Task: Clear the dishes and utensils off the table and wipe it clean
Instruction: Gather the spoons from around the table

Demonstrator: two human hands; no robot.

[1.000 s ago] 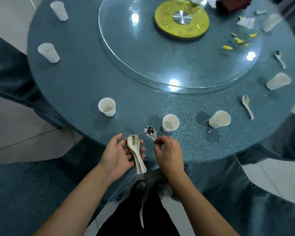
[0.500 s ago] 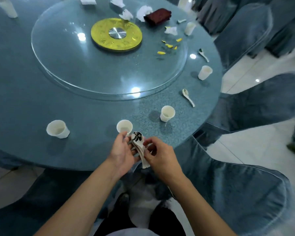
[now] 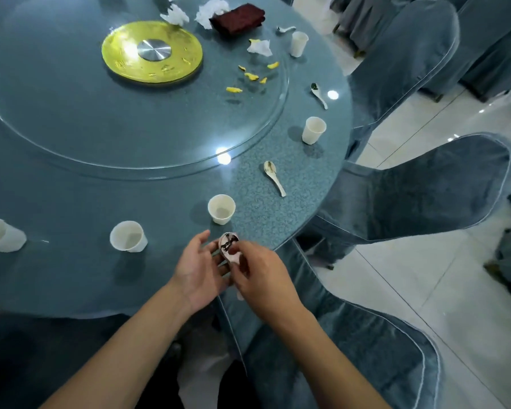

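Note:
At the near edge of the round blue table (image 3: 71, 276), both my hands meet over a small stack of white ceramic spoons (image 3: 230, 247); the top one has dark residue in its bowl. My left hand (image 3: 196, 268) cradles the stack from below with its fingers curved round it. My right hand (image 3: 258, 271) pinches the top spoon against the stack. Another spoon (image 3: 274, 177) lies on the table to the right, and a third (image 3: 319, 94) farther back. White cups stand around the rim, the nearest cup (image 3: 222, 209) just beyond my hands.
A glass turntable (image 3: 130, 137) with a gold centre disc (image 3: 152, 51) covers the middle. Yellow scraps (image 3: 250, 76), crumpled tissues (image 3: 208, 10) and a dark red cloth (image 3: 238, 17) lie at the back. Blue covered chairs (image 3: 419, 187) crowd the right side and one stands below my arms.
My right hand picked the dark-stained spoon off the table and laid it on the spoons in my left hand. The view has swung right along the table edge.

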